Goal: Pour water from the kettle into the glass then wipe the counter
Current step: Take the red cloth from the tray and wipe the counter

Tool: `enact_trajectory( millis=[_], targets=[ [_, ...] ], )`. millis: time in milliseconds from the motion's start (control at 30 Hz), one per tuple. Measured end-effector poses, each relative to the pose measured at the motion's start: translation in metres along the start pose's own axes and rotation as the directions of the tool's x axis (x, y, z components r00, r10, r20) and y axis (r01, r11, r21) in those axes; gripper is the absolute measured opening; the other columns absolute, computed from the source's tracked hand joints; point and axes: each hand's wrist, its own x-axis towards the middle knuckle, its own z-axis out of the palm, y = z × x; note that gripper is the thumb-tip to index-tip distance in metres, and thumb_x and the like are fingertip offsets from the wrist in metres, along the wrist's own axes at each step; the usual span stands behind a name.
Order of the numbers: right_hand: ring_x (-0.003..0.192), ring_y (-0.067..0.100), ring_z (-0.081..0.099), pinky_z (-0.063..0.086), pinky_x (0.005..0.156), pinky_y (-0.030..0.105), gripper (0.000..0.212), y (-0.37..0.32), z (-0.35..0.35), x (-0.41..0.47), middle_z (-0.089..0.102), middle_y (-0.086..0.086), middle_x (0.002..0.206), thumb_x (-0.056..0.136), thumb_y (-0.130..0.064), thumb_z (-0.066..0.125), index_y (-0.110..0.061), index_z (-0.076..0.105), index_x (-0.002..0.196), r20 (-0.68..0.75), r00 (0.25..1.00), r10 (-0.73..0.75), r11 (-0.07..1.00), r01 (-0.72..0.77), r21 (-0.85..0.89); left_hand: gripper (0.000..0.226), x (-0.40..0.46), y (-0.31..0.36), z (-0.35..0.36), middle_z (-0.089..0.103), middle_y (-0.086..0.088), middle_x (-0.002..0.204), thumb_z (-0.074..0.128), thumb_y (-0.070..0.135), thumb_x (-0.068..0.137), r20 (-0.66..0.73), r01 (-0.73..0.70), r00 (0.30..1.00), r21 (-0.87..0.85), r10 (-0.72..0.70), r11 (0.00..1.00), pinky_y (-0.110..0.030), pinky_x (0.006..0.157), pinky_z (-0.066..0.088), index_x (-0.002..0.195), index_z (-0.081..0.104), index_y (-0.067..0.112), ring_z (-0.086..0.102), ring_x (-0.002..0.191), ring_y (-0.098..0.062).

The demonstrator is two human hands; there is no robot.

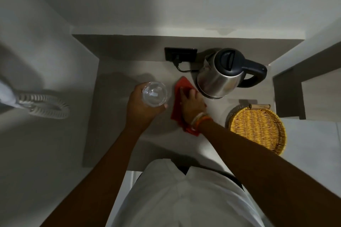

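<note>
Left hand grips clear glass; right hand flat, pressing red cloth.

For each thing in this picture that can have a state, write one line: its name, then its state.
glass: upright, held by left hand
red cloth: flat on counter, under right hand
kettle: upright, lid shut, plugged in
wicker basket: empty
</note>
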Motion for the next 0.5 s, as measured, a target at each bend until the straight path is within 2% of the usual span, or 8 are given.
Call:
enact_trajectory(
  millis=[67, 133, 167, 233, 300, 367, 433, 500],
  targets=[
    [0.114, 0.046, 0.049, 0.048, 0.095, 0.056, 0.06, -0.02, -0.003, 0.008, 0.049, 0.025, 0.133, 0.095, -0.031, 0.059, -0.013, 0.043, 0.15, 0.027, 0.993, -0.111, 0.994, 0.112, -0.018, 0.078, 0.002, 0.006, 0.003, 0.068, 0.018, 0.117, 0.1, 0.022, 0.058, 0.008, -0.016, 1.0, -0.016, 0.016, 1.0, -0.019, 0.089, 0.053, 0.12, 0.057, 0.039, 0.066, 0.106, 0.003],
    [0.115, 0.044, 0.052, 0.052, 0.093, 0.056, 0.05, -0.031, 0.01, -0.003, 0.054, 0.02, 0.133, 0.096, -0.035, 0.059, -0.015, 0.052, 0.141, 0.031, 0.966, -0.257, 0.966, 0.256, 0.049, 0.078, 0.004, 0.004, 0.007, 0.069, 0.016, 0.119, 0.1, 0.022, 0.059, 0.049, -0.009, 0.999, -0.017, 0.009, 1.0, -0.013, 0.086, 0.052, 0.123, 0.057, 0.037, 0.067, 0.107, 0.003],
    [0.116, 0.043, 0.054, 0.052, 0.094, 0.055, 0.053, -0.034, 0.019, -0.013, 0.054, 0.018, 0.135, 0.096, -0.04, 0.06, -0.019, 0.048, 0.143, 0.056, 0.938, -0.342, 0.937, 0.336, 0.09, 0.077, 0.003, 0.003, 0.008, 0.07, 0.014, 0.12, 0.1, 0.021, 0.06, 0.053, -0.009, 0.999, -0.025, 0.01, 1.0, -0.014, 0.087, 0.053, 0.123, 0.058, 0.037, 0.067, 0.108, 0.0],
    [0.124, 0.043, 0.049, 0.046, 0.102, 0.055, 0.065, -0.041, 0.032, -0.048, 0.047, 0.016, 0.144, 0.095, -0.048, 0.059, -0.027, 0.034, 0.151, 0.221, 0.869, -0.442, 0.897, 0.423, 0.132, 0.075, -0.002, -0.004, 0.007, 0.071, 0.014, 0.121, 0.099, 0.02, 0.06, 0.027, -0.006, 1.0, -0.028, 0.007, 1.0, -0.021, 0.09, 0.054, 0.119, 0.059, 0.045, 0.068, 0.111, -0.004],
    [0.135, 0.042, 0.038, 0.034, 0.111, 0.052, 0.054, -0.033, 0.038, -0.075, 0.042, 0.014, 0.15, 0.102, -0.044, 0.051, -0.029, 0.038, 0.153, 0.335, 0.824, -0.457, 0.888, 0.444, 0.119, 0.077, -0.006, -0.007, 0.004, 0.069, 0.027, 0.119, 0.099, 0.02, 0.059, 0.011, 0.018, 1.0, -0.012, -0.018, 1.0, -0.018, 0.09, 0.052, 0.113, 0.057, 0.056, 0.066, 0.109, 0.003],
    [0.135, 0.04, 0.036, 0.033, 0.112, 0.051, 0.046, -0.015, 0.041, -0.092, 0.043, 0.012, 0.148, 0.103, -0.042, 0.049, -0.034, 0.048, 0.147, 0.353, 0.795, -0.493, 0.869, 0.466, 0.164, 0.081, -0.008, -0.012, 0.004, 0.065, 0.039, 0.114, 0.099, 0.016, 0.059, 0.024, 0.013, 1.0, 0.006, -0.013, 1.0, -0.01, 0.088, 0.048, 0.109, 0.055, 0.061, 0.064, 0.106, 0.01],
    [0.125, 0.038, 0.044, 0.043, 0.105, 0.05, 0.045, 0.003, 0.024, -0.109, 0.049, 0.006, 0.139, 0.094, -0.05, 0.049, -0.043, 0.055, 0.138, 0.332, 0.832, -0.445, 0.896, 0.411, 0.17, 0.083, -0.01, -0.011, 0.006, 0.064, 0.041, 0.114, 0.099, 0.016, 0.059, 0.041, 0.007, 0.999, 0.008, -0.008, 1.0, -0.01, 0.088, 0.047, 0.108, 0.054, 0.065, 0.063, 0.107, 0.01],
    [0.115, 0.033, 0.047, 0.049, 0.096, 0.046, 0.045, 0.019, 0.001, -0.118, 0.052, 0.005, 0.131, 0.087, -0.05, 0.055, -0.041, 0.062, 0.13, 0.238, 0.904, -0.355, 0.93, 0.317, 0.184, 0.084, -0.014, -0.013, 0.011, 0.065, 0.036, 0.114, 0.1, 0.019, 0.059, 0.052, 0.024, 0.998, 0.006, -0.024, 1.0, -0.013, 0.088, 0.049, 0.109, 0.052, 0.066, 0.063, 0.107, 0.009]
  ],
)
